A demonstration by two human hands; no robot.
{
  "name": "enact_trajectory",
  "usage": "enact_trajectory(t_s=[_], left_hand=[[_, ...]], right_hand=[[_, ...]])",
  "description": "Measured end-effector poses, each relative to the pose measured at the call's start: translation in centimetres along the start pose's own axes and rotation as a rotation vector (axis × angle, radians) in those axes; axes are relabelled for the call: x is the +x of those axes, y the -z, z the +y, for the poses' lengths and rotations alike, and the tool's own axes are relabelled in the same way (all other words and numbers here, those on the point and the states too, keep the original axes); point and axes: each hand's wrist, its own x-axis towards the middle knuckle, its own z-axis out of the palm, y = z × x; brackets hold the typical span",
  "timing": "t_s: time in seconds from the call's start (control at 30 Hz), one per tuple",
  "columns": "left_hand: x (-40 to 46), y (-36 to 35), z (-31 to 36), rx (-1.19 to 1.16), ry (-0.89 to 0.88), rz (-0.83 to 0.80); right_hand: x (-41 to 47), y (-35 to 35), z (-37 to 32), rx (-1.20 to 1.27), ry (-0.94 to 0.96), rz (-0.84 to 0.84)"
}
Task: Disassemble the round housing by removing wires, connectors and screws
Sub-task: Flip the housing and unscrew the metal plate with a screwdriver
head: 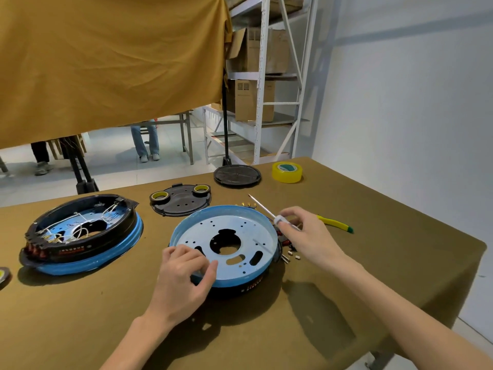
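While my left hand pinches the blue rim at seven o'clock, the round housing sits mid-table in front of me. My right hand, at three o'clock beside it, curls around a screwdriver pointing away to eleven o'clock. Loose screws lie at four o'clock. I judge the thin metal plate light, stiff and sharp-edged; the thick outer rim is the safest hold.
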Motion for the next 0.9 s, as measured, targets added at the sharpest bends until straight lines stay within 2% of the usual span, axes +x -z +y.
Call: enact_trajectory(t_s=[0.13,0.27,0.4,0.57,0.8,0.9], left_hand=[[-0.1,-0.2,2.1,0.062,-0.150,-0.209],[0.4,1.4,1.7,0.089,-0.218,-0.344],[0.7,2.9,0.5,0.043,-0.142,-0.340],[0.8,3.8,-0.9,0.050,-0.096,-0.318],[1.6,2.6,1.1,0.087,-0.178,-0.356],[1.6,1.8,1.5,0.095,-0.175,-0.360]], right_hand=[[1.1,-1.1,-1.6,0.154,0.003,-0.033],[2.5,-1.4,-1.9,0.373,-0.058,0.074],[3.9,-1.8,-1.6,0.579,-0.161,0.042],[4.9,-2.6,-1.5,0.699,-0.212,-0.039],[6.1,-1.9,-2.6,0.944,-0.253,-0.032],[6.7,-2.5,-3.1,0.941,-0.224,-0.024]])
